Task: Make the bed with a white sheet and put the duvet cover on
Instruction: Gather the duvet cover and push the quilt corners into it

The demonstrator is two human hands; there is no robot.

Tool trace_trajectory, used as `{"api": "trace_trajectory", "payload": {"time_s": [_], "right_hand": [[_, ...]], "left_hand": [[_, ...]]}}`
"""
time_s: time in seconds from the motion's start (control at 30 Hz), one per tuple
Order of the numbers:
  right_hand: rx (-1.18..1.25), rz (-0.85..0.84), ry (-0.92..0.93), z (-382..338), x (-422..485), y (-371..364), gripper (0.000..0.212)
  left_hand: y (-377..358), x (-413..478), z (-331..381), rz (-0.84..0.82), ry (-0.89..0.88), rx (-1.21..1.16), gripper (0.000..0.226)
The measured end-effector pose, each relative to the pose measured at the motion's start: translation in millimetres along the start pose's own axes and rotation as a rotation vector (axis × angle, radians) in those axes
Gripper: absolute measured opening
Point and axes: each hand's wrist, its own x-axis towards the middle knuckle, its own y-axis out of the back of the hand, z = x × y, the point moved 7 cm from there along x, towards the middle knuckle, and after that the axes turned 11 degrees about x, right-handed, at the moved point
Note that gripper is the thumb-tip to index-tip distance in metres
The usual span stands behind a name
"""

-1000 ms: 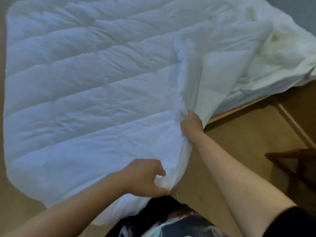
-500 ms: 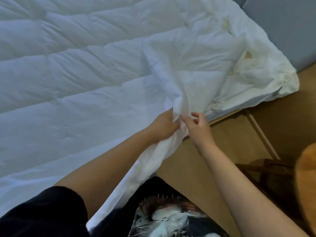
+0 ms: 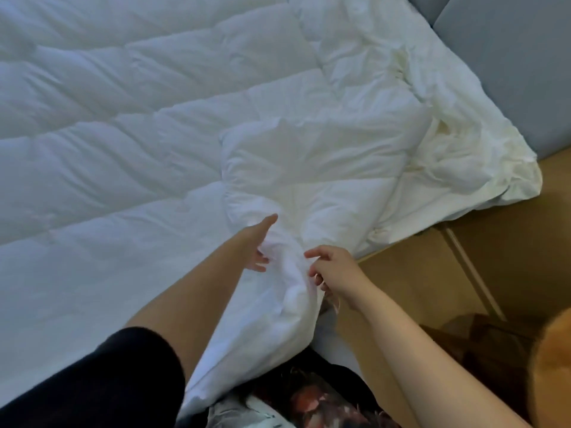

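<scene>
A white quilted duvet (image 3: 139, 156) lies spread over the bed and fills most of the view. A smooth white duvet cover (image 3: 312, 174) lies folded over its near right part, with a crumpled yellowish bunch (image 3: 457, 149) at the bed's right corner. My left hand (image 3: 258, 242) reaches forward with straight fingers against a bunched fold of the cover at the bed's near edge; its fingertips are partly hidden in the cloth. My right hand (image 3: 332, 268) is just right of that fold, its curled fingers pinching the cover's edge.
A grey padded headboard or wall (image 3: 509, 66) stands at the upper right. Brown floor (image 3: 525, 242) runs along the bed's right side, with dark wooden furniture (image 3: 482, 344) and a blurred orange shape (image 3: 556, 366) at the lower right. My patterned clothing (image 3: 309, 400) touches the bed edge.
The raised flap of the cover now lies flat on the duvet. My left hand has let go of the fold and opened. My right hand has slid down the edge, and the view moved closer.
</scene>
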Motion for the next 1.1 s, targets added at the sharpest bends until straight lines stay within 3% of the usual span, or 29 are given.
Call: {"api": "trace_trajectory", "payload": {"time_s": [0.1,0.17,0.27,0.4,0.5,0.57,0.6,0.67,0.73,0.8,0.87,0.93,1.0,1.07,1.1], "right_hand": [[-0.085,-0.031,-0.001,-8,25,26,0.029],[-0.133,-0.053,0.031,-21,47,45,0.033],[0.060,-0.025,0.016,-49,86,79,0.064],[0.146,-0.010,0.081,-102,146,114,0.116],[0.063,-0.106,0.187,-131,183,120,0.121],[-0.145,-0.241,0.241,-133,194,107,0.103],[-0.281,-0.276,0.267,-129,197,99,0.085],[-0.446,-0.275,0.296,-121,198,90,0.052],[-0.498,-0.291,0.336,-117,194,81,0.037],[-0.545,-0.398,0.396,-117,181,68,0.034],[-0.572,-0.569,0.438,-114,164,51,0.035],[-0.619,-0.637,0.453,-107,150,43,0.030],[-0.489,-0.452,0.425,-111,154,58,0.019],[-0.120,-0.056,0.369,-124,163,95,0.004],[0.055,0.109,0.367,-131,164,107,0.015]], "left_hand": [[-3,27,17,0.286,-0.040,-0.132,0.089],[-12,31,45,0.393,-0.280,-0.091,0.067],[-71,10,83,0.328,-0.702,0.516,0.063],[-141,-15,97,0.232,-0.856,1.309,0.061],[-168,-29,112,0.141,-0.939,1.522,0.056],[-174,-33,125,0.100,-0.951,1.601,0.054],[-169,-36,135,0.103,-0.970,1.526,0.049],[-138,-50,166,0.265,-1.015,1.129,0.039],[-79,-63,201,0.679,-1.059,0.715,0.042],[-30,-50,228,0.963,-0.899,0.717,0.059],[4,-8,241,0.873,-0.476,0.952,0.095],[17,25,232,0.577,-0.189,0.885,0.109],[7,38,222,0.306,-0.209,0.638,0.077],[0,28,217,0.242,-0.379,0.479,0.031],[4,17,213,0.247,-0.447,0.401,0.021]]}}
